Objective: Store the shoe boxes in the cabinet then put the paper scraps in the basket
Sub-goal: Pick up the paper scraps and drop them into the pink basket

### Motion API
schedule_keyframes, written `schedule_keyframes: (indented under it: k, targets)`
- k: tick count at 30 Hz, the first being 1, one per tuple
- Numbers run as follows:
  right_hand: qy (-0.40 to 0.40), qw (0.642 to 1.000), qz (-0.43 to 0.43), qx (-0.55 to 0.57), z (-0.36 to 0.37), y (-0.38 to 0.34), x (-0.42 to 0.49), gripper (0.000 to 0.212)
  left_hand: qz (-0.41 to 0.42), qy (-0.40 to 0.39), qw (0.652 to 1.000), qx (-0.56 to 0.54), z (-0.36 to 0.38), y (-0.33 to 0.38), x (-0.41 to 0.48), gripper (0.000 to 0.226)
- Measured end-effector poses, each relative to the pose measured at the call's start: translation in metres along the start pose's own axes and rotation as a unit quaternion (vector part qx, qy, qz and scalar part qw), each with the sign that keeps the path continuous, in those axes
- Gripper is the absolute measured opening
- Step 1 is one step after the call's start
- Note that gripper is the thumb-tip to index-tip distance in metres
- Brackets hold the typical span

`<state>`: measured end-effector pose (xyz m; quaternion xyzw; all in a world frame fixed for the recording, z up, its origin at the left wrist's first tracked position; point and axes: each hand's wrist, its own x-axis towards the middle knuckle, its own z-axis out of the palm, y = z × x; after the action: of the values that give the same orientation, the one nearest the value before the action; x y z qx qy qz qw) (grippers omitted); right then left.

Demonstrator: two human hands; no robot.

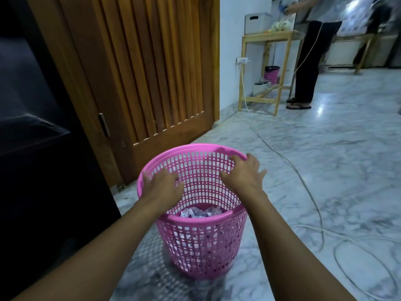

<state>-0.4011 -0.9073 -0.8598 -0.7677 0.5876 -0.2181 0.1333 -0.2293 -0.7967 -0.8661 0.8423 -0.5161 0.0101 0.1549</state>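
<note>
From the head view, your pink basket point(201, 235) stands upright on the marble floor point(325, 170), just in front of the slatted wooden door point(156, 72) and beside a dark cabinet point(43, 148) at your left. Crumpled paper scraps point(200, 212) lie at the bottom of the basket, white with purplish print, showing over the near rim and through the lattice wall.

Your left hand point(161, 187) rests at the basket's left rim, fingers spread and curled loosely over the edge; its grip is open, clamped on nothing. Your right hand point(244, 174) reaches across the mouth to the far right rim, fingertips touching the rim's top edge, thumb apart; that grip is open too, laid on the rim rather than closed around it.

A white cable point(314, 205) trails over the floor to the right of the basket and loops near your right forearm. Farther back, a light wooden counter point(269, 38) against the wall carries a white storage box point(256, 23) and a bag. A person in dark trousers point(312, 61) stands beside it.
</note>
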Motion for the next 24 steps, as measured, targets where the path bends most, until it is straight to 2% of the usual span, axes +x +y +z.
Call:
schedule_keyframes:
  k: [1, 3, 6, 9, 11, 15, 17, 20, 24]
  targets:
    - [-0.02, 0.999, 0.025, -0.006, 0.0, 0.001, 0.0, 0.061, -0.02, 0.027, 0.999, 0.035, 0.002, -0.008, -0.006, 0.034]
    - [-0.032, 0.997, 0.067, 0.014, -0.001, 0.002, 0.002, 0.064, -0.095, 0.058, 0.994, 0.016, 0.004, -0.02, -0.014, 0.038]
    - [-0.035, 0.989, 0.108, 0.092, -0.003, 0.007, 0.008, 0.058, -0.207, 0.034, 0.964, -0.166, -0.001, -0.022, -0.023, 0.05]
    - [0.01, 0.986, 0.099, 0.134, -0.008, 0.018, 0.007, 0.037, -0.251, 0.04, 0.925, -0.281, -0.008, -0.021, -0.031, 0.052]
    - [0.035, 0.981, 0.093, 0.164, -0.013, 0.022, 0.003, 0.027, -0.256, 0.074, 0.916, -0.3, -0.016, -0.025, -0.044, 0.042]
    - [0.033, 0.973, 0.072, 0.215, -0.028, 0.006, -0.019, 0.025, -0.29, 0.134, 0.896, -0.308, -0.039, -0.031, -0.086, 0.034]
    - [0.022, 0.966, 0.077, 0.246, -0.037, -0.005, -0.029, 0.023, -0.315, 0.166, 0.886, -0.298, -0.05, -0.036, -0.109, 0.028]
    - [0.003, 0.961, 0.05, 0.273, -0.039, -0.023, -0.043, 0.013, -0.35, 0.195, 0.865, -0.301, -0.065, -0.049, -0.148, 0.033]
    - [-0.058, 0.954, 0.001, 0.295, -0.033, -0.051, -0.07, 0.017, -0.392, 0.222, 0.841, -0.299, -0.077, -0.07, -0.202, 0.031]
